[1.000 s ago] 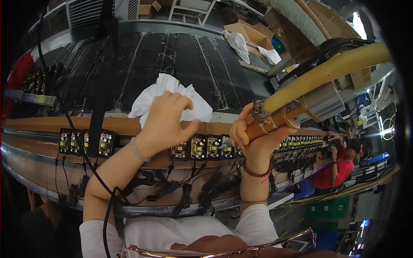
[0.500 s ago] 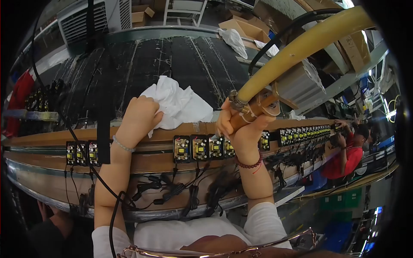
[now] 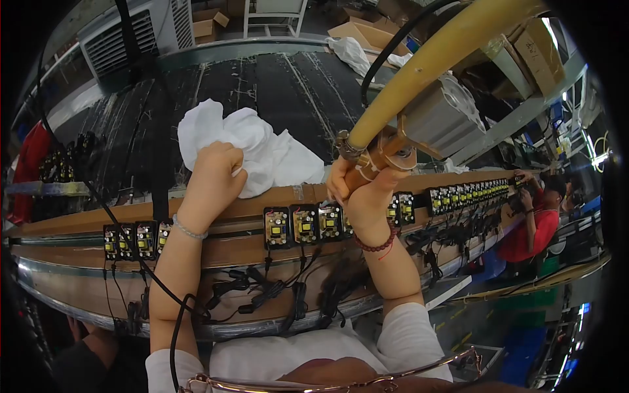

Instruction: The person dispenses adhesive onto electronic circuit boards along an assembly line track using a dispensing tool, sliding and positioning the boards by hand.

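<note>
My left hand (image 3: 215, 171) is closed on a crumpled white cloth (image 3: 262, 141), which is bunched up above and to the right of my fingers over the black mat. My right hand (image 3: 368, 200) is wrapped around the brown grip of a hose-fed glue gun (image 3: 373, 164). A thick yellow hose (image 3: 439, 75) runs from it to the upper right. Its nozzle tip is hard to make out near the row of circuit boards. Boards in open black cases, such as one circuit board (image 3: 276, 227), stand below my right hand, and my wrist hides some of them.
More boards (image 3: 468, 196) continue along the cardboard-lined rail to the right. Black cables (image 3: 262, 288) hang in front. A black cable (image 3: 111, 203) crosses the left side. The black mat (image 3: 288, 85) has whitish streaks. A co-worker in red (image 3: 529, 232) is at the far right.
The white cloth has shifted left and now spreads up past my left hand. My right hand and the glue gun have moved slightly left. The whole view has tilted a little.
</note>
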Demonstrator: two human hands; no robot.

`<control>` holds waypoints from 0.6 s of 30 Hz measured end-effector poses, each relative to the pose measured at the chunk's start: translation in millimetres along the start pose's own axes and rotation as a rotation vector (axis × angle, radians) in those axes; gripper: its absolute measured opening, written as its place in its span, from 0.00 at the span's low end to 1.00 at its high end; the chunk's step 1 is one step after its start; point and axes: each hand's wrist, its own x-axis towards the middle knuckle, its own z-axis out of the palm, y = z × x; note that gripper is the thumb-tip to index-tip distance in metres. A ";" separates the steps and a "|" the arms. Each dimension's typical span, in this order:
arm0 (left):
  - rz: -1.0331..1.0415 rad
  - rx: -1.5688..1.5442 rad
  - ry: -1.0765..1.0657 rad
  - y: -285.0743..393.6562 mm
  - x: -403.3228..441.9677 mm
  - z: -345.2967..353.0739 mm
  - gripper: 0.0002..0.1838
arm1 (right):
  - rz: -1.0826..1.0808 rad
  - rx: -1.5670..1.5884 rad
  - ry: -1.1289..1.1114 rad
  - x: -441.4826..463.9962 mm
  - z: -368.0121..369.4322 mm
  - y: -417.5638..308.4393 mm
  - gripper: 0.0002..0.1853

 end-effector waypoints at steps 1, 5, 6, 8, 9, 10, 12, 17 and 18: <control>-0.001 0.000 -0.001 -0.4 0.2 -0.2 0.10 | 0.008 -0.025 0.032 -0.8 1.6 0.4 0.28; 0.057 0.149 0.056 -0.2 -0.4 -0.8 0.14 | 0.002 -0.055 0.002 -1.4 0.2 3.2 0.25; 0.057 0.186 0.094 0.4 -1.1 -0.9 0.16 | 0.004 -0.042 -0.029 -1.5 -0.6 2.3 0.26; -0.090 0.263 0.050 1.1 -1.7 -7.0 0.19 | 0.004 -0.028 -0.062 -1.4 0.0 0.3 0.26; -0.147 0.265 0.002 2.4 1.0 -15.1 0.19 | -0.006 -0.005 -0.034 -2.0 2.2 -2.1 0.27; -0.129 0.283 0.097 -0.8 2.3 -15.2 0.18 | -0.016 0.019 -0.006 -1.6 5.4 -5.6 0.28; -0.205 0.314 0.132 -18.3 1.5 -21.5 0.16 | 0.033 -0.071 0.077 2.0 16.2 -20.2 0.42; -0.616 0.237 0.148 -85.9 -11.3 -25.4 0.19 | 0.061 -0.168 0.150 3.4 9.2 -23.2 0.55; -0.600 0.244 0.186 -109.2 -20.4 -14.0 0.21 | 0.082 -0.160 0.148 2.8 7.6 -21.7 0.53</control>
